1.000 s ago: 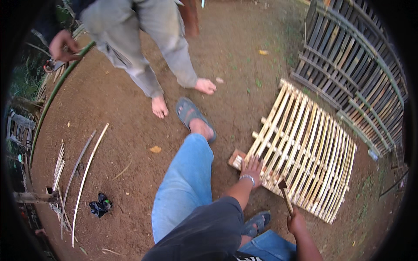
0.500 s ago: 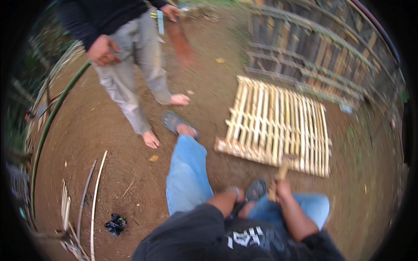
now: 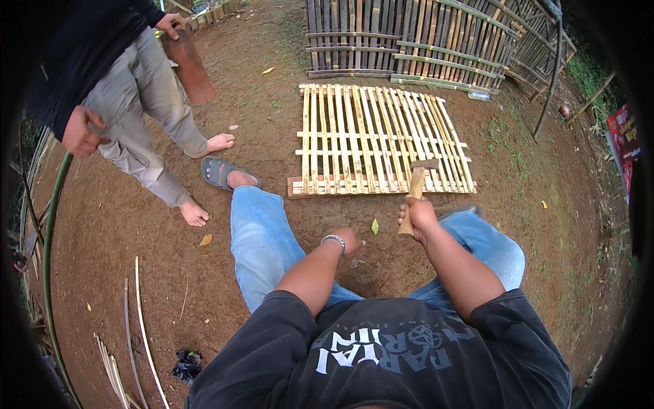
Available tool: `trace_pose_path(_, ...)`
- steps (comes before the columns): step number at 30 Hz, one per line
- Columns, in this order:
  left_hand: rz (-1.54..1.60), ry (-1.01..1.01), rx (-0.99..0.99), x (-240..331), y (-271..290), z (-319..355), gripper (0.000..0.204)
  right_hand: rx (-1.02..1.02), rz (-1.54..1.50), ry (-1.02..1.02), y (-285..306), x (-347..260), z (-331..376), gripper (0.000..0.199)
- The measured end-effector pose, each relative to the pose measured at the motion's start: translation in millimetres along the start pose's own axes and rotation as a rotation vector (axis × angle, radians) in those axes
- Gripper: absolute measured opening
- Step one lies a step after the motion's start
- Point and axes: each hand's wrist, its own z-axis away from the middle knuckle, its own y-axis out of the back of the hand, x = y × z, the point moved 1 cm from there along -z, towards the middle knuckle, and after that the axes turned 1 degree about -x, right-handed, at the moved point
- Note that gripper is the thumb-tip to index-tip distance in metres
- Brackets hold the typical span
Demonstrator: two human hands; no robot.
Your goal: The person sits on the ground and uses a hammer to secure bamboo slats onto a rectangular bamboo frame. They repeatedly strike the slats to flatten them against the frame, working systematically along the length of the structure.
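Observation:
My right hand is wrapped round the wooden handle of a hammer. The hammer points away from me, its metal head over the near edge of a bamboo slat panel in the view. That panel lies flat on the soil, pale slats crossed by horizontal strips, with a reddish-brown board under its near left corner. Between my knees, my left hand, with a chain bracelet at its wrist, hangs with fingers curled. What it may hold is hidden.
At left stands a barefoot person with a reddish-brown flat board in one hand. Dark slatted panels lie beyond the pale one. A green hose, thin strips and a black plastic bag are at left.
The view has swung, and the panel now sits higher and further left in it. My left hand has come into sight between my knees. The hammer stays in my right hand.

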Motion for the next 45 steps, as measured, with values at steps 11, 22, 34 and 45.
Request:
trace_pose_path(11, -0.208, 0.105, -0.158, 9.6, -32.8, 40.0, 0.069, -0.061, 0.435, -0.164, 71.5, 119.4, -0.9, 0.011)
trace_pose_path(22, -0.418, 0.099, -0.250, 87.9, 31.7, 55.6, 0.071, 0.094, -0.364, -0.185, 35.7, 68.0, -64.9, 0.019)
trace_pose_path(34, -0.409, -0.119, 0.109, 22.7, 237.4, -48.7, 0.070, 0.476, -0.397, 0.019, 137.2, 76.0, -147.6, 0.039)
trace_pose_path(45, -0.369, 0.446, 0.198, -79.9, 101.3, -138.6, 0.129, 0.515, -0.620, 0.059, 264.7, 79.7, -296.9, 0.048)
